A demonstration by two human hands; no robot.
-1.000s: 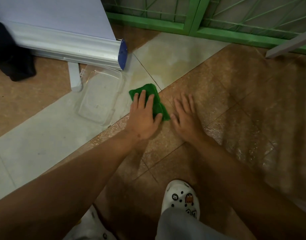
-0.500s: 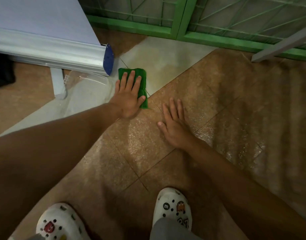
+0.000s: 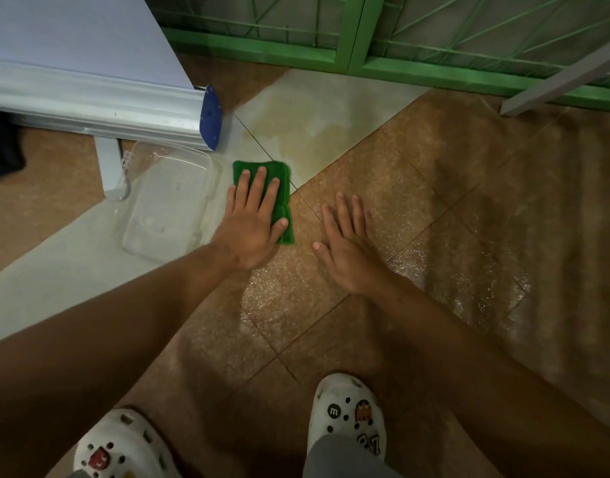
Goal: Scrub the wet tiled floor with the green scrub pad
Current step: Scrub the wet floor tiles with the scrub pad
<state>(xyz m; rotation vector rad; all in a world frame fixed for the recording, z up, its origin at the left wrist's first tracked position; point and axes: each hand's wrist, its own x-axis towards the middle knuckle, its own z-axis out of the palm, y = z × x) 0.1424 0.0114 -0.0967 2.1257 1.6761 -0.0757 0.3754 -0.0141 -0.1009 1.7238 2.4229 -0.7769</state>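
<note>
The green scrub pad (image 3: 285, 215) lies flat on the wet tiled floor (image 3: 296, 298), across the seam between a pale tile and a brown tile. My left hand (image 3: 253, 224) presses down on it with straight, spread fingers, covering most of the pad. My right hand (image 3: 348, 250) rests flat on the wet brown tile just right of the pad, fingers straight, holding nothing. The brown tiles around both hands glisten with water.
A clear plastic container (image 3: 169, 205) sits on the pale tile just left of the pad. Behind it stands a silver banner-stand base (image 3: 100, 108) with a blue end cap (image 3: 211, 117). A green metal gate (image 3: 365, 46) runs along the back. My white clogs (image 3: 348, 415) are below.
My left hand has slid the pad back toward me, away from the banner base, onto the tile seam. My right hand has stayed flat on the brown tile.
</note>
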